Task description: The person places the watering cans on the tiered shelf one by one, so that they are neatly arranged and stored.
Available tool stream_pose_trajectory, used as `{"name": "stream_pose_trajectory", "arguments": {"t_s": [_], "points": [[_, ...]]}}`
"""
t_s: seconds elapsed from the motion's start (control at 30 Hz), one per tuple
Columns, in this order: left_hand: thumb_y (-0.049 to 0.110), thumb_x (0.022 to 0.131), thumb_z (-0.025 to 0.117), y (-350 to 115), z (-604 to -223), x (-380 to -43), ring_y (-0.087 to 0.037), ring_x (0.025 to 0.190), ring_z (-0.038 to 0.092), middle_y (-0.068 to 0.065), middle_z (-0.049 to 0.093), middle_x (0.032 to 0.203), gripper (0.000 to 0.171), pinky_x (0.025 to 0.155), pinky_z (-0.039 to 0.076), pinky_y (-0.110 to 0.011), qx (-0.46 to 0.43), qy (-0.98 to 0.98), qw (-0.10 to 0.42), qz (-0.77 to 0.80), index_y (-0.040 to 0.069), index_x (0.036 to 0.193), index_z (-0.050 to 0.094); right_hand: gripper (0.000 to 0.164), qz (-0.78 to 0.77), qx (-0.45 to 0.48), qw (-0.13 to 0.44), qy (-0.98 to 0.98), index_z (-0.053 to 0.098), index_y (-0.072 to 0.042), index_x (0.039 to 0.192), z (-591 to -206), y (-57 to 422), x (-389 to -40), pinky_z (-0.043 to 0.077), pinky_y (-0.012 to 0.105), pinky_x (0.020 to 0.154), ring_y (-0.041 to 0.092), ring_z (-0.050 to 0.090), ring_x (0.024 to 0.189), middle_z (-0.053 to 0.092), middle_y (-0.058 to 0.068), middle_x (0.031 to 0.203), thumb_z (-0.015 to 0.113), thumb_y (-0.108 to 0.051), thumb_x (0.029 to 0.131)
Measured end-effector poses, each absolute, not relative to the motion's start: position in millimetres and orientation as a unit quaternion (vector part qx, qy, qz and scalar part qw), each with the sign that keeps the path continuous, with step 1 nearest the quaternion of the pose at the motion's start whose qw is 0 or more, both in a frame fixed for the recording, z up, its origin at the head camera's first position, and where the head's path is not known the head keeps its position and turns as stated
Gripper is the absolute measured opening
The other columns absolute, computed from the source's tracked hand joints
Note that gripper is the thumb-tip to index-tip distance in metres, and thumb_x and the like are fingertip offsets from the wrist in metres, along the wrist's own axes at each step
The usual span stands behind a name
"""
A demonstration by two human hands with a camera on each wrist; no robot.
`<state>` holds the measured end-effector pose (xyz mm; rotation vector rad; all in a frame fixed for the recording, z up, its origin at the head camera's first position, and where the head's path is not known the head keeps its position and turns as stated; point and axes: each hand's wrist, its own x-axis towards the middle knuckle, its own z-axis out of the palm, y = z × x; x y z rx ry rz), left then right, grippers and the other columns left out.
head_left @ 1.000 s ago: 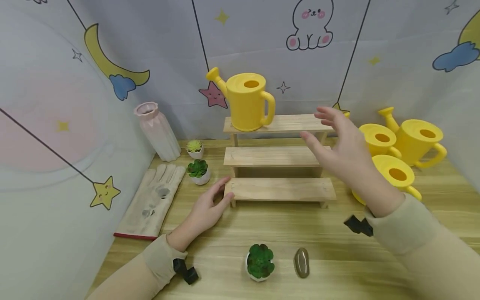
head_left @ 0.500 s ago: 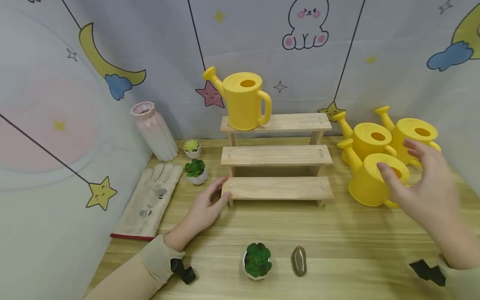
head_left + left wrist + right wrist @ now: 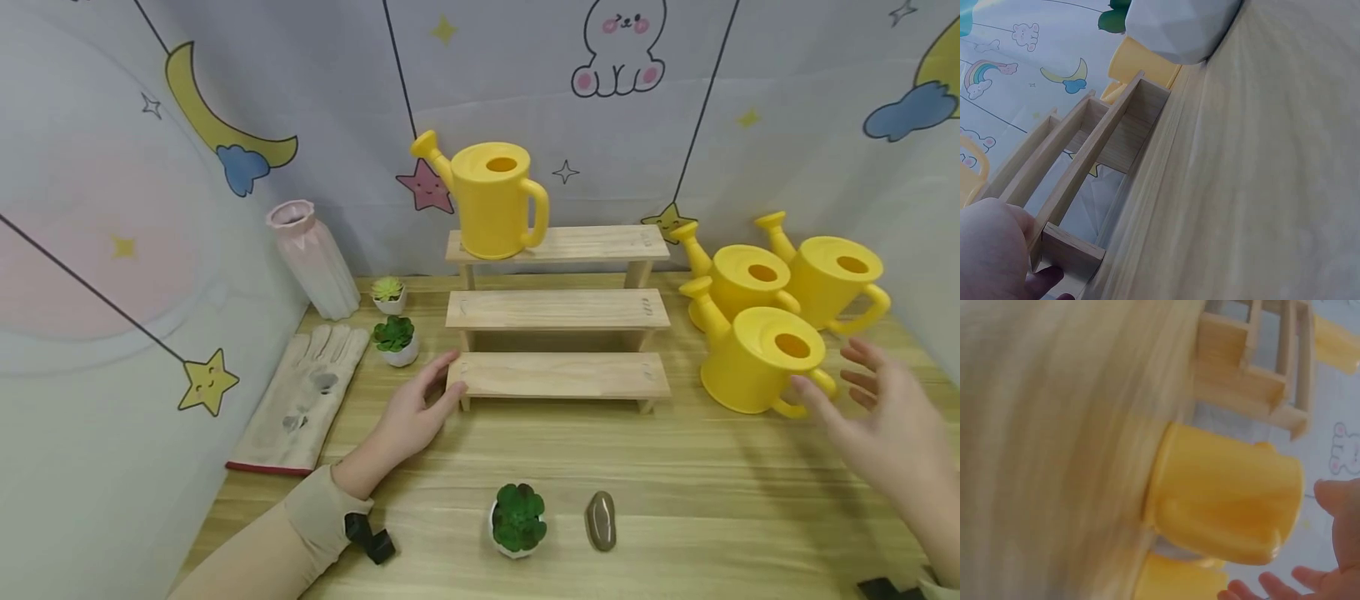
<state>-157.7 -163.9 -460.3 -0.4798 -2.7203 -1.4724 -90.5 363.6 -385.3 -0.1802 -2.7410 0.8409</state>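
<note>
Head view, left hand point(image 3: 412, 417): holds the left end of the lowest shelf of the wooden stand point(image 3: 558, 308), thumb at the front edge and index finger reaching back along the end
Head view, right hand point(image 3: 888, 421): grasps nothing, fingers loosely extended and thumb apart from them, at the handle side of the front watering can point(image 3: 750, 367); the thumb tip overlaps the handle, contact cannot be told from here
Head view, front watering can: yellow, upright on the bench point(image 3: 450, 533) to the right of the wooden stand, spout toward the stand, handle toward the right hand
Head view, other cans: a middle watering can point(image 3: 731, 287) and a rear watering can point(image 3: 825, 296) stand upright close behind it; a top watering can point(image 3: 491, 212) stands on the left part of the highest shelf
Head view, left side: pink-and-white vase point(image 3: 318, 262), pale succulent point(image 3: 390, 296), dark green succulent point(image 3: 396, 337) and a stained glove point(image 3: 303, 404) with a red hem lying flat
Head view, near edge: potted plant point(image 3: 517, 518) and, just to its right, a brown stone point(image 3: 601, 521)
Left wrist view, left hand: thumb over the lowest shelf's end, fingertips beside the end support, so the grip is on the wooden stand; a white faceted pot shows at the top
Right wrist view, right hand: released, fingers spread, with a visible gap between thumb and the yellow can filling the centre; part of another yellow can shows below, the wooden stand above
</note>
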Motion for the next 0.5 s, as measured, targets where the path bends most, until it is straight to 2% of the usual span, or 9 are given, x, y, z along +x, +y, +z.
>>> {"name": "stream_pose_trajectory", "arguments": {"t_s": [0.07,0.13,0.2,0.27,0.4,0.5], "points": [[0.052,0.102,0.057,-164,-460,-158,-0.020,0.140,0.054,-0.003,0.052,0.155,0.064,0.117,0.046,-0.043,-0.154,-0.868,0.006,-0.471,0.021,0.157,0.042,0.095,0.286,-0.062,0.115,-0.949,0.013,-0.004,0.164,-391,368,-91,0.051,0.040,0.105,0.064,0.047,0.125,0.030,0.035,0.160,0.067,-0.044,0.098],[0.051,0.102,0.057,-164,-460,-158,-0.020,0.140,0.055,-0.003,0.052,0.155,0.064,0.117,0.046,-0.042,-0.155,-0.867,0.006,-0.473,0.020,0.157,0.042,0.097,0.285,-0.058,0.102,-0.951,0.011,-0.002,0.163,-396,372,-92,0.060,0.036,0.084,0.065,0.050,0.119,0.034,0.039,0.156,0.068,-0.044,0.097],[0.051,0.102,0.057,-164,-460,-158,-0.021,0.140,0.055,-0.003,0.052,0.155,0.064,0.116,0.046,-0.043,-0.158,-0.867,0.008,-0.473,0.019,0.157,0.042,0.097,0.283,-0.060,0.093,-0.953,0.011,0.001,0.163,-400,373,-92,0.059,0.034,0.064,0.066,0.053,0.113,0.037,0.043,0.151,0.068,-0.045,0.098],[0.050,0.103,0.057,-164,-460,-158,-0.021,0.140,0.055,-0.004,0.052,0.155,0.064,0.116,0.046,-0.043,-0.160,-0.866,0.010,-0.473,0.019,0.156,0.043,0.095,0.287,-0.060,0.092,-0.952,0.013,0.002,0.162,-402,374,-91,0.056,0.025,0.055,0.067,0.054,0.112,0.040,0.046,0.146,0.067,-0.044,0.098],[0.048,0.103,0.057,-163,-460,-157,-0.022,0.140,0.055,-0.005,0.053,0.155,0.064,0.116,0.047,-0.043,-0.163,-0.865,0.012,-0.474,0.017,0.156,0.043,0.089,0.283,-0.058,0.098,-0.952,0.019,0.005,0.160,-406,373,-88,0.051,0.012,0.053,0.066,0.056,0.110,0.047,0.049,0.136,0.065,-0.041,0.100],[0.049,0.103,0.057,-163,-459,-157,-0.021,0.140,0.055,-0.005,0.053,0.154,0.064,0.116,0.047,-0.043,-0.158,-0.866,0.009,-0.475,0.018,0.156,0.043,0.082,0.284,-0.048,0.107,-0.952,0.025,0.008,0.157,-408,375,-86,0.042,0.001,0.052,0.059,0.064,0.100,0.052,0.048,0.129,0.065,-0.036,0.101]]}}
